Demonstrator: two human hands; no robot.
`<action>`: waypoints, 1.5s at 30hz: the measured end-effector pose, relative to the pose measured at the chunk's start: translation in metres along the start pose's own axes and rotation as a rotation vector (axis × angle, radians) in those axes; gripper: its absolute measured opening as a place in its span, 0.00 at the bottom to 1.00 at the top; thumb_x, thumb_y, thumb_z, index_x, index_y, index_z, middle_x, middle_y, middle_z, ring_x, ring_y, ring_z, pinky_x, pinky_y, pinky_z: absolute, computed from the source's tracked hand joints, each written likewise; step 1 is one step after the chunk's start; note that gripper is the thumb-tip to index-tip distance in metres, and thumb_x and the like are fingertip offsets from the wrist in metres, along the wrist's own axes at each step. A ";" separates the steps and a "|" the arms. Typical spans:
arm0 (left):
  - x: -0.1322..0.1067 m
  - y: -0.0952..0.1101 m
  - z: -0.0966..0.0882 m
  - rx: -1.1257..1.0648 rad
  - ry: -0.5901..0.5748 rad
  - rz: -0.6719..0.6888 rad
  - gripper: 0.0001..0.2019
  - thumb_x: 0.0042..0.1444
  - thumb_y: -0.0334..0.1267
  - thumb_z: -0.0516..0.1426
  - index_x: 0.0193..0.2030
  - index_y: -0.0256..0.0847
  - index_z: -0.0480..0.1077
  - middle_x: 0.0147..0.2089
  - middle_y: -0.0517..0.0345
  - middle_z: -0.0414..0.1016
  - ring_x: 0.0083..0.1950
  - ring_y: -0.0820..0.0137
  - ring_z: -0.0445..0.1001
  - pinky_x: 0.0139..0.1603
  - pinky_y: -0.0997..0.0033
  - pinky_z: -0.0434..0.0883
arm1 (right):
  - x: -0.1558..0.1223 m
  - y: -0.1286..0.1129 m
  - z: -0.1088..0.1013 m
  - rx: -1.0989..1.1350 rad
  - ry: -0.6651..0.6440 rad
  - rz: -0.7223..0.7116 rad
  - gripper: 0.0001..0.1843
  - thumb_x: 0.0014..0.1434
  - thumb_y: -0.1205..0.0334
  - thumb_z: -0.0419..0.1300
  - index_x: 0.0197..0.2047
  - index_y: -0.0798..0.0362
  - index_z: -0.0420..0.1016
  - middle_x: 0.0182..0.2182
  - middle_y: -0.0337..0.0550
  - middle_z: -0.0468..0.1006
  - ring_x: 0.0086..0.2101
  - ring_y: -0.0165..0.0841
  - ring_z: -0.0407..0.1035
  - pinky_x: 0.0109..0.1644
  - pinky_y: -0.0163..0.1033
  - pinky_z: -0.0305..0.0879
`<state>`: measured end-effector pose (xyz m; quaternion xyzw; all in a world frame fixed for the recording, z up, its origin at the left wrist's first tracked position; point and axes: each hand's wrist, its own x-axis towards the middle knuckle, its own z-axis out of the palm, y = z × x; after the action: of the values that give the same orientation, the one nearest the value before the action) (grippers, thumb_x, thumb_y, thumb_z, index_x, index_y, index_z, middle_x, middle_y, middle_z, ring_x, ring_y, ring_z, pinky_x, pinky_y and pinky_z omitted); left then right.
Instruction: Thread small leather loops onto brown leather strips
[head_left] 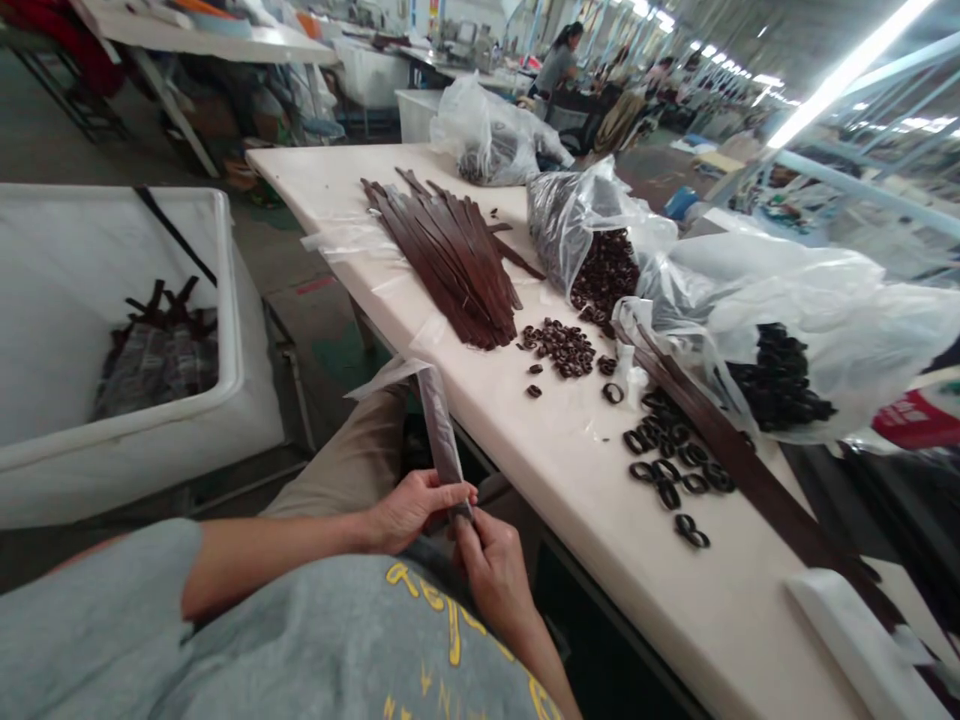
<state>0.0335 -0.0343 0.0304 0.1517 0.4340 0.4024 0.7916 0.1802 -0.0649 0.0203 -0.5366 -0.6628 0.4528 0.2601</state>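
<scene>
Close to my body, both hands grip a strap in a clear plastic sleeve, which looks greyish through the film. My left hand pinches it near its lower end, thumb on top. Just below, my right hand has closed its fingers around the bottom tip; what exactly lies under those fingers is hidden. The sleeve's upper end rests by the table edge, near some loose clear film. Beyond it lies a fanned pile of brown straps, with small brown loops heaped to its right.
The pale table also bears larger black loops, a long brown strip, a plastic bag of brown loops and a bag of black loops. At left stands a white bin holding wrapped straps.
</scene>
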 end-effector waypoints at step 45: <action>0.022 0.004 -0.017 0.064 0.080 0.107 0.14 0.40 0.40 0.71 0.31 0.32 0.77 0.30 0.56 0.77 0.30 0.74 0.73 0.31 0.76 0.69 | -0.003 0.018 -0.006 -0.021 0.040 0.044 0.18 0.66 0.55 0.49 0.28 0.54 0.70 0.18 0.36 0.70 0.20 0.28 0.65 0.25 0.30 0.57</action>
<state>0.0240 -0.0166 0.0103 0.1837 0.4691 0.4357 0.7459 0.1943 -0.0661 0.0079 -0.5628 -0.6500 0.4407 0.2577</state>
